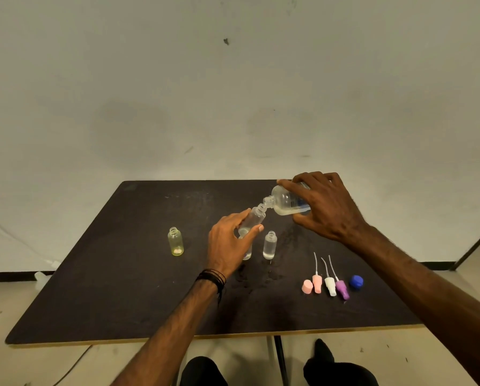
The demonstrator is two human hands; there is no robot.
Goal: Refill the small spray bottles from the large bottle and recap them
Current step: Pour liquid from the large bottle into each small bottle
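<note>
My right hand (328, 206) grips the large clear bottle (284, 201), tipped on its side with its open mouth pointing left. My left hand (227, 240) holds a small clear bottle (254, 218), tilted so its neck meets the large bottle's mouth. Another small clear bottle (269, 245) stands open just right of my left hand. A third one (247, 254) is mostly hidden behind my left hand. A small yellowish bottle (175, 242) stands open at the left. Spray heads in pink (317, 282), white (330, 285) and purple (342, 288) lie at the right.
All of it rests on a dark table (122, 274) set against a pale wall. A pink cap (307, 286) lies left of the spray heads and a blue cap (356, 281) right of them. Wet spots mark the tabletop below the standing bottle.
</note>
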